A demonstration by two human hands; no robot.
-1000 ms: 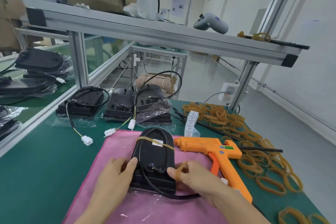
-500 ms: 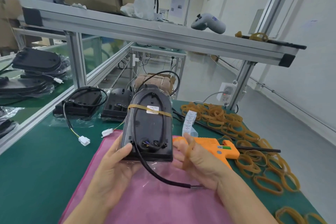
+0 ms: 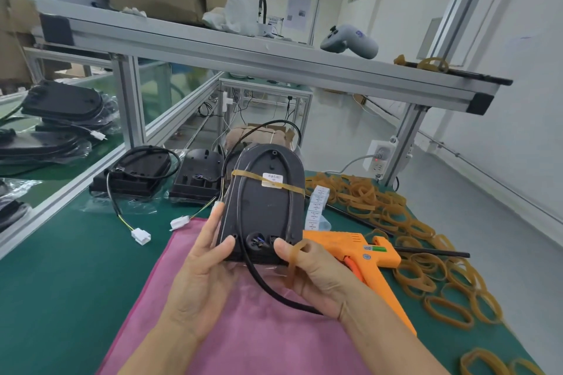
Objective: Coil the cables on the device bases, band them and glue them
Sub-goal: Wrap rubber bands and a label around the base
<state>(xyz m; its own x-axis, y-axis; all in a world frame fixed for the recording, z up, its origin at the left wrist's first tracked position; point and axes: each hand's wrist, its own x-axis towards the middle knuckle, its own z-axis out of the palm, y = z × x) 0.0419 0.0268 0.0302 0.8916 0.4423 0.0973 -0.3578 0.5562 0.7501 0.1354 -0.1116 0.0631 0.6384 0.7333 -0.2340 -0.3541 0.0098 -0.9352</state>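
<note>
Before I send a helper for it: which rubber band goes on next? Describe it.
Start at the pink cloth on the green bench, where both hands hold a black plastic device base upright. The tan rubber band is looped over the right hand, unlike those loose by the orange glue gun.

left hand (image 3: 203, 265) raised, fingers curled; right hand (image 3: 316, 277) likewise | gripping

Black device base (image 3: 268, 204), tilted up, rubber band (image 3: 268, 181) across its coiled cable (image 3: 240, 192).
</note>
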